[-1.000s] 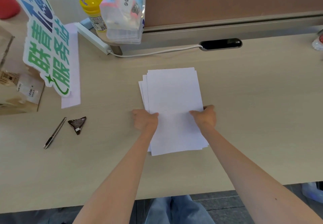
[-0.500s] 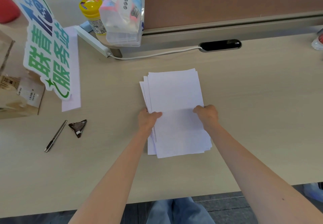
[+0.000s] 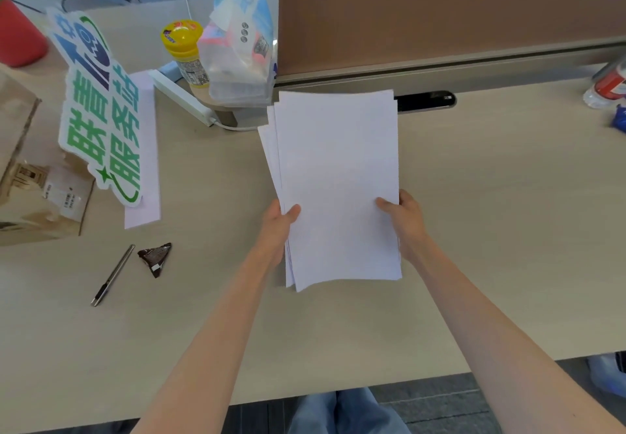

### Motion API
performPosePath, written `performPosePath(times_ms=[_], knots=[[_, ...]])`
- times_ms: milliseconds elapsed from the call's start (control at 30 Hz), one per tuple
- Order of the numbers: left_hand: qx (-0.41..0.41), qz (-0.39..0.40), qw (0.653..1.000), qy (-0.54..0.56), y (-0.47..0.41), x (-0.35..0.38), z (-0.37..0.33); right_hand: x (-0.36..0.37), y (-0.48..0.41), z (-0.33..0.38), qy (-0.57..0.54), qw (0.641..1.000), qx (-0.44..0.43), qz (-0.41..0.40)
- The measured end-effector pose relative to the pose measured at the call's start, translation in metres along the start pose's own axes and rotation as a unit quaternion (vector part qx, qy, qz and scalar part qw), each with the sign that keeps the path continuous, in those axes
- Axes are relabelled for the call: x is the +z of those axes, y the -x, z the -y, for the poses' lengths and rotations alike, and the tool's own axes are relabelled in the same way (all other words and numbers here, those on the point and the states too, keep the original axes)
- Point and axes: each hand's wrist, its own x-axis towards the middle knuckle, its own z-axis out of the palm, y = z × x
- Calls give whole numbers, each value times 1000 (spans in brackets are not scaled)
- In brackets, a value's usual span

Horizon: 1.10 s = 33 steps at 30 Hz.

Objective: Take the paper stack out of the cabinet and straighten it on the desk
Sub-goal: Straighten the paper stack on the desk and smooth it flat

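paper stack (image 3: 338, 176), white, plain rectangular sheets, uneven: several sheets fan out past the top sheet along the stack's left edge and at its lower left corner. it is held over the pale wood-grain desk (image 3: 491, 230) in both hands, its far edge covering part of the black oval cable slot (image 3: 428, 101) in the desk; whether the near edge touches the desk cannot be told. left hand (image 3: 276, 230): closed on the stack's left edge, thumb lying on the top sheet, fingers hidden beneath. right hand (image 3: 404, 222): closed on the stack's right edge, thumb on the top sheet, fingers hidden behind the paper. to the left of the stack: a dark triangular foil wrapper (image 3: 155, 258), and just beyond it a slim silver-and-black pen (image 3: 112, 275), both lying on the desk. further left of the stack: a green, blue and white cut-out sign with large characters (image 3: 98, 111), resting on a single pale sheet (image 3: 145, 149) and leaning over a brown cardboard box (image 3: 30, 176). beyond the stack's far left corner: a clear plastic bag of packets (image 3: 237, 50) and a yellow-capped jar (image 3: 184, 50) side by side, with a white power strip (image 3: 183, 98) in front of them. behind the stack: a brown desk partition panel (image 3: 440, 10). far right of the stack: a clear bottle with a red label (image 3: 606, 86), partly cut off by the frame edge.
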Motion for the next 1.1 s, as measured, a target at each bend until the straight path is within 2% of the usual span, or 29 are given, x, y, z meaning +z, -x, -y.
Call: performPosePath(times_ms=[167,267,367,500,800,933,1033,1100], knots=[[87,15,996,27,19,11,-44,7,24,37,-31,990,-135,-24],[127,22,989,72,31,15,-61,5,36,51,-61,980,-187,-27],[125,36,989,73,39,18,-60,3,43,50,-64,981,-184,-25],[121,37,992,19,41,9,-54,-12,48,52,-54,983,-173,22],[120,183,969,-112,46,-19,-98,-40,43,81,1,970,-164,182],[121,240,953,-137,53,-20,-121,-48,43,91,38,958,-160,237],[128,281,934,-182,62,-5,-127,-46,47,95,71,956,-155,239],[148,271,931,-195,65,5,-125,-42,50,97,70,959,-161,224]])
